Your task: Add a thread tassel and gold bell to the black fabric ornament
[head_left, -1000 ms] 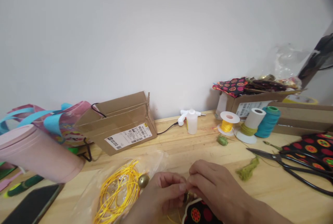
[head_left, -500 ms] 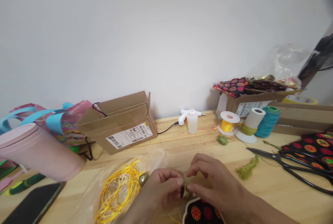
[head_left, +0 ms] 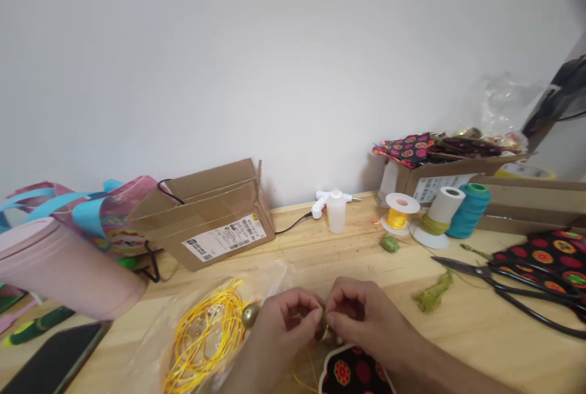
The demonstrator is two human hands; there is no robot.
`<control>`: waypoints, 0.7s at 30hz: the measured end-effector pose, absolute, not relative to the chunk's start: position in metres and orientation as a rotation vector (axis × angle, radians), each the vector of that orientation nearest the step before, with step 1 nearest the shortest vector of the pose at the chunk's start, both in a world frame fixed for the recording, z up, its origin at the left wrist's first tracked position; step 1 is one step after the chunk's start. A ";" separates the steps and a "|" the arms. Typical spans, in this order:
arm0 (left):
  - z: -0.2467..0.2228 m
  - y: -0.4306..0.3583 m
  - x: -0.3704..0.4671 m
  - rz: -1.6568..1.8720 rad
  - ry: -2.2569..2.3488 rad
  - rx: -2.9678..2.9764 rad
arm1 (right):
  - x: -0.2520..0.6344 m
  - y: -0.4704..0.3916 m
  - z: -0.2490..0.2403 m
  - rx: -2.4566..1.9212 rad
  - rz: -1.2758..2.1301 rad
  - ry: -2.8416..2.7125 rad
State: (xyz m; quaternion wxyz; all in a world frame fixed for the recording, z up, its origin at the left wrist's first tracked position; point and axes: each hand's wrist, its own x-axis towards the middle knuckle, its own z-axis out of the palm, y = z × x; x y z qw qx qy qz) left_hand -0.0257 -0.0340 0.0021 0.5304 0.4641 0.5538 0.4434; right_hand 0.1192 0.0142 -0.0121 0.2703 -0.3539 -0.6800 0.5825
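My left hand (head_left: pixel 293 324) and my right hand (head_left: pixel 359 314) meet low in the middle, fingertips pinched together. Between them is a small brass-coloured bell (head_left: pixel 324 331), gripped at its top and partly hidden by the fingers. Any thread at the pinch is too small to make out. Thin yellow cord (head_left: pixel 312 364) hangs below the hands. Just under my right hand lies a black patterned fabric piece (head_left: pixel 350 372) with a pale edge. Left of my left hand, a clear plastic bag (head_left: pixel 153 345) holds a tangle of yellow cord (head_left: pixel 206 339), with another brass bell (head_left: pixel 249 315) beside it.
Black scissors (head_left: pixel 494 278), a green tassel (head_left: pixel 434 293) and thread spools (head_left: pixel 401 211) lie to the right. A white bottle (head_left: pixel 337 214) stands by a white glue gun (head_left: pixel 320 204). Cardboard boxes (head_left: pixel 206 217), a pink tumbler (head_left: pixel 77 272) and a phone (head_left: pixel 57 357) are left.
My right hand's fingers have closed from spread to a pinch at the bell, against my left fingertips. The view has shifted slightly.
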 end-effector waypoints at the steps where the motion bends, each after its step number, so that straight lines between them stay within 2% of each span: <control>1: 0.002 -0.034 -0.025 1.040 1.367 1.145 | 0.119 0.015 -0.012 -0.957 1.580 -1.825; 5: 0.001 -0.037 -0.025 0.972 1.523 1.337 | 0.120 0.014 -0.012 -0.955 1.535 -1.859; 12: 0.000 -0.037 -0.027 1.000 1.557 1.389 | 0.122 0.012 -0.008 -0.864 1.245 -2.048; 21: 0.000 -0.036 -0.025 1.086 1.473 1.293 | 0.120 0.013 -0.018 -0.922 1.293 -1.978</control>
